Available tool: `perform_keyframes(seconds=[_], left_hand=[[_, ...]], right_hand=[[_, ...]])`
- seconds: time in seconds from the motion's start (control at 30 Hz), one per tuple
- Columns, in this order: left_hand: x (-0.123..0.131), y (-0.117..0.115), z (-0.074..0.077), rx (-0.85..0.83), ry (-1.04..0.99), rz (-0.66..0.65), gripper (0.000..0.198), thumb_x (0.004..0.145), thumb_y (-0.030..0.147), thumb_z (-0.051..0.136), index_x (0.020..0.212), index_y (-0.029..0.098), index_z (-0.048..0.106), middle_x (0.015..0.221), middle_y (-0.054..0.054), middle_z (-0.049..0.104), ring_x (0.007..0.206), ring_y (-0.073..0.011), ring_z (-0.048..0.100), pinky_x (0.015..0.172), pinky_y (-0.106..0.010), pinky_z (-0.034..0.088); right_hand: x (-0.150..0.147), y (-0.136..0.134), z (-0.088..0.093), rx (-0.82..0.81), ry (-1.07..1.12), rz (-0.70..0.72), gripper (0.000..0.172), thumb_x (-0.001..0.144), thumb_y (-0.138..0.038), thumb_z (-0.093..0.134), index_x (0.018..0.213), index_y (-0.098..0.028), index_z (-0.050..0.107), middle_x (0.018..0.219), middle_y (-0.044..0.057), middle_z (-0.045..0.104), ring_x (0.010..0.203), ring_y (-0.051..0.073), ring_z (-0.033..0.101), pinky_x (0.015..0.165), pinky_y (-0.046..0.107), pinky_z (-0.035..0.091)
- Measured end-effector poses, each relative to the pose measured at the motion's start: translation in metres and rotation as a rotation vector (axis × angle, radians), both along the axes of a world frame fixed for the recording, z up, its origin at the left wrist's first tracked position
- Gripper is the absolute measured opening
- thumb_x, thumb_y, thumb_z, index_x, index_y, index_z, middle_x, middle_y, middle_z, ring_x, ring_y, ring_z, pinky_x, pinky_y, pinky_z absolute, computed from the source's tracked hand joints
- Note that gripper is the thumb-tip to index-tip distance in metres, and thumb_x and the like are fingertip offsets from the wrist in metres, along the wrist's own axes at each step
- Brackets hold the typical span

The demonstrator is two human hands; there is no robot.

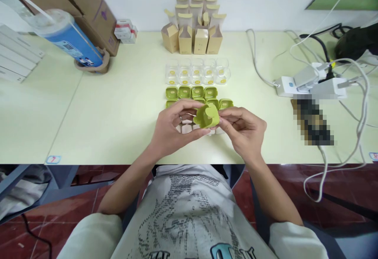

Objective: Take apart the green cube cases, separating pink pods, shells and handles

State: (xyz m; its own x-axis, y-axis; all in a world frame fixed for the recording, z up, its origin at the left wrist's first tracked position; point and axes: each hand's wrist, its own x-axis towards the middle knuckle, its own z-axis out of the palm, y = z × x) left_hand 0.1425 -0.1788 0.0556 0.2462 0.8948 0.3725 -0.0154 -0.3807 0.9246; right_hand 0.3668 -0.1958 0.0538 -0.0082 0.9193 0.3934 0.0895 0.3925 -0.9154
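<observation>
Both hands hold one green insert [206, 116] above the near middle of the table [118, 113]. The left hand [173, 129] curls round its left side, fingers bent and thumb beneath. The right hand [242, 131] pinches its right edge with thumb and fingertips. A ring sits on a left finger.

Small white pieces [186, 129] lie on the table under the hands. Just behind them are two rows of green inserts [191, 92], then a row of clear boxes [196, 71], each with a yellow mark too small to read. Open cartons [193, 28] stand in a cluster at the far edge.

Toward the far left corner a blue cup [71, 40] with a printed label, unreadable, leans in a brown holder beside a brown box [94, 10] bearing a purple mark and a white shipping label. A red-and-white pack [125, 29] lies near it. A power strip [310, 83] with white cables sits near the right edge. A sticker [53, 159] at the near edge shows a red mark, perhaps a 7.
</observation>
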Motion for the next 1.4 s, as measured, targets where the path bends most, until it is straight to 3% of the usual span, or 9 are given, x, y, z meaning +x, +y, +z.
perform_keyframes(seconds=[0.13, 0.37, 0.5, 0.67, 0.87, 1.0, 1.1, 1.27, 1.4], left_hand=[[0.0, 0.003, -0.005, -0.032, -0.077, 0.023, 0.056, 0.078, 0.036, 0.114, 0.126, 0.022, 0.088, 0.117, -0.009, 0.091, 0.104, -0.0224, 0.089, 0.089, -0.031, 0.077], [-0.005, 0.006, -0.002, -0.01, -0.164, -0.082, 0.053, 0.075, 0.024, 0.114, 0.124, 0.026, 0.094, 0.12, -0.009, 0.092, 0.108, -0.0235, 0.09, 0.095, -0.034, 0.078], [-0.006, 0.006, -0.002, -0.006, -0.19, -0.098, 0.054, 0.074, 0.018, 0.113, 0.123, 0.027, 0.094, 0.117, -0.007, 0.092, 0.105, -0.0208, 0.089, 0.093, -0.032, 0.077], [-0.004, 0.006, -0.006, -0.048, -0.164, -0.082, 0.048, 0.073, 0.027, 0.115, 0.117, 0.024, 0.094, 0.114, -0.008, 0.091, 0.1, -0.0215, 0.088, 0.09, -0.035, 0.078], [0.0, 0.005, -0.001, -0.04, -0.149, -0.037, 0.047, 0.072, 0.033, 0.115, 0.113, 0.025, 0.094, 0.111, -0.008, 0.092, 0.1, -0.0218, 0.088, 0.089, -0.035, 0.078], [0.001, 0.003, 0.007, -0.088, -0.175, -0.068, 0.048, 0.072, 0.025, 0.114, 0.116, 0.025, 0.095, 0.111, -0.007, 0.093, 0.1, -0.0213, 0.089, 0.091, -0.033, 0.077], [0.001, 0.003, 0.007, -0.131, -0.191, -0.105, 0.049, 0.07, 0.022, 0.114, 0.115, 0.025, 0.095, 0.108, -0.006, 0.093, 0.096, -0.0205, 0.089, 0.09, -0.032, 0.077], [0.007, 0.002, 0.001, -0.138, -0.173, -0.096, 0.051, 0.07, 0.027, 0.114, 0.117, 0.025, 0.095, 0.111, -0.008, 0.092, 0.098, -0.0224, 0.087, 0.092, -0.038, 0.077], [0.007, 0.003, 0.0, -0.126, -0.174, -0.141, 0.046, 0.076, 0.027, 0.11, 0.119, 0.028, 0.096, 0.107, -0.007, 0.092, 0.094, -0.0202, 0.085, 0.083, -0.033, 0.073]], right_hand=[[-0.008, -0.003, -0.001, 0.07, 0.05, -0.064, 0.007, 0.1, -0.032, 0.095, 0.1, -0.026, 0.091, 0.096, 0.003, 0.092, 0.071, 0.02, 0.088, 0.067, 0.033, 0.077], [-0.017, -0.012, -0.004, 0.179, -0.024, -0.191, 0.002, 0.102, -0.029, 0.091, 0.1, -0.03, 0.092, 0.091, 0.003, 0.091, 0.075, 0.023, 0.088, 0.066, 0.039, 0.076], [-0.02, -0.015, -0.001, 0.187, -0.008, -0.169, 0.011, 0.102, -0.02, 0.088, 0.103, -0.03, 0.091, 0.091, 0.002, 0.09, 0.074, 0.022, 0.086, 0.066, 0.038, 0.075], [-0.022, -0.017, 0.0, 0.168, -0.016, -0.203, 0.004, 0.102, -0.029, 0.09, 0.098, -0.029, 0.091, 0.093, 0.004, 0.091, 0.073, 0.022, 0.085, 0.065, 0.038, 0.074], [-0.018, -0.006, -0.004, 0.062, 0.077, -0.112, 0.018, 0.099, -0.043, 0.097, 0.091, -0.028, 0.091, 0.088, 0.004, 0.09, 0.064, 0.021, 0.082, 0.058, 0.035, 0.072], [-0.011, 0.006, -0.008, 0.135, 0.158, 0.03, 0.013, 0.092, -0.035, 0.105, 0.093, -0.03, 0.093, 0.086, 0.002, 0.091, 0.064, 0.02, 0.084, 0.059, 0.033, 0.071], [-0.01, 0.009, -0.012, 0.246, 0.112, -0.042, 0.014, 0.093, -0.036, 0.104, 0.087, -0.032, 0.092, 0.081, 0.002, 0.089, 0.069, 0.023, 0.086, 0.063, 0.035, 0.07], [-0.007, 0.008, -0.017, 0.267, -0.002, -0.18, 0.045, 0.086, -0.06, 0.105, 0.065, -0.03, 0.079, 0.068, 0.004, 0.082, 0.055, 0.023, 0.076, 0.049, 0.037, 0.06], [-0.005, 0.008, -0.019, 0.324, 0.019, -0.106, 0.034, 0.091, -0.041, 0.106, 0.072, -0.029, 0.08, 0.075, 0.002, 0.085, 0.062, 0.021, 0.078, 0.055, 0.034, 0.061]])
